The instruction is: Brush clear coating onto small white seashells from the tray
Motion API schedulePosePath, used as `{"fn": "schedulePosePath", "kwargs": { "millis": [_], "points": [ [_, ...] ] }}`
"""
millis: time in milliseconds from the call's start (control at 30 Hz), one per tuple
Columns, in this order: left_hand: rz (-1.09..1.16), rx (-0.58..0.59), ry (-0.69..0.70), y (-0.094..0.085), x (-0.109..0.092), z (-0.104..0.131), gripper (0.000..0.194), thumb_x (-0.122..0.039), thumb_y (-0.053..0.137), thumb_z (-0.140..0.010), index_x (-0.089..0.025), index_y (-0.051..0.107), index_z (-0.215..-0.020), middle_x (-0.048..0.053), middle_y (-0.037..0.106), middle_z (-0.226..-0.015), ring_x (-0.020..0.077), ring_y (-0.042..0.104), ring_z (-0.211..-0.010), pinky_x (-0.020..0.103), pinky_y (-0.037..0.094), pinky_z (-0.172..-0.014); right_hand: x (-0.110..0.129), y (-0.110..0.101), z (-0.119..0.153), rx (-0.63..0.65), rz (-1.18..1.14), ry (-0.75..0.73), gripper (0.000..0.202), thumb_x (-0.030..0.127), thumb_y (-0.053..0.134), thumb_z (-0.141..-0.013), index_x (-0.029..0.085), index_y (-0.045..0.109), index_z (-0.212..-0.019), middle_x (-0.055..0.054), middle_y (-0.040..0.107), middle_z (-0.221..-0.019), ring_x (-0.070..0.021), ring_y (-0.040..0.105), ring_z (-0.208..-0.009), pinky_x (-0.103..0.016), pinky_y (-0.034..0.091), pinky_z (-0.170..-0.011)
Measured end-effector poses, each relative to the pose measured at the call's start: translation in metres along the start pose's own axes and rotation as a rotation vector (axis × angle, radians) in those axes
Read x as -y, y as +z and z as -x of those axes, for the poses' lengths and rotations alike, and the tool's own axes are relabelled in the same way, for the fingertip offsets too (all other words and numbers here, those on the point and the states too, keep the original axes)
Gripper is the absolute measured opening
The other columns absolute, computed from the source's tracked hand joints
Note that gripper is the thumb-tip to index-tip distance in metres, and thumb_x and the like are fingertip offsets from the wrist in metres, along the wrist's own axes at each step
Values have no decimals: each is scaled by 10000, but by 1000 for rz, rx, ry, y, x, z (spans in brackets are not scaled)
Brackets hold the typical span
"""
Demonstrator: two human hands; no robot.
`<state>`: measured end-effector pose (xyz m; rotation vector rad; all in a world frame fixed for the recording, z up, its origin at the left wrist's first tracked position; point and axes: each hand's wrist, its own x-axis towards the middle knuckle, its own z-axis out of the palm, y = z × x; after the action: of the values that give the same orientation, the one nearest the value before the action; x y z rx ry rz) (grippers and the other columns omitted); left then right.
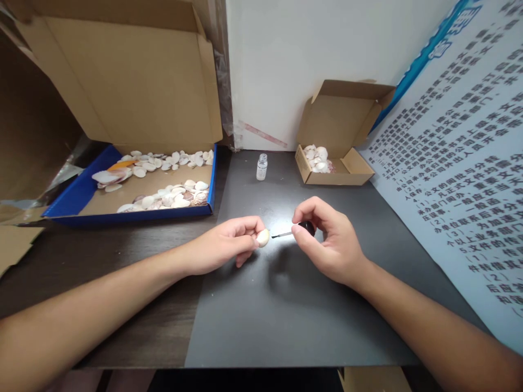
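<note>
Between the thumb and fingers of my left hand a small whitish seashell is pinched, its pale face showing. My right hand grips the black cap of a small brush, whose thin stem points left. The dark brush tip is just right of the shell, with a narrow gap between them. Behind both hands stands an uncapped small glass bottle with a white label, upright on the dark mat.
At the back left, an open blue-edged cardboard box holds many seashells in two groups. A smaller open cardboard box with more shells stands at the back right. A large printed sheet slopes along the right side. The dark mat covers the desk's middle.
</note>
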<state>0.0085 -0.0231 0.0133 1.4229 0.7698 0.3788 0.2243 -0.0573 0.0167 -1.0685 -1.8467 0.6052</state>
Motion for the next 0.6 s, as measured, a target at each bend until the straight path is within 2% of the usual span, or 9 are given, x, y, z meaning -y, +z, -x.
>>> {"fn": "schedulePosePath", "kwargs": {
  "millis": [233,600],
  "points": [
    [7,13,-3,-1,1,-1,189,-372,582,-853,-201,511,-816,-72,477,-564,94,417,-529,241,330,-562,1,-1,0,35,-35,-10,89,183,597,-849,229,522,-844,42,504,-669,-123,485,-580,-251,419,-514],
    [4,19,-4,-1,3,0,185,-367,577,-857,-203,501,-820,-77,462,-566,93,410,-527,241,316,-563,0,-2,2,48,-15,-13,81,170,601,-845,223,541,-836,47,493,-649,-119,476,-569,-247,406,-514]
  ]
}}
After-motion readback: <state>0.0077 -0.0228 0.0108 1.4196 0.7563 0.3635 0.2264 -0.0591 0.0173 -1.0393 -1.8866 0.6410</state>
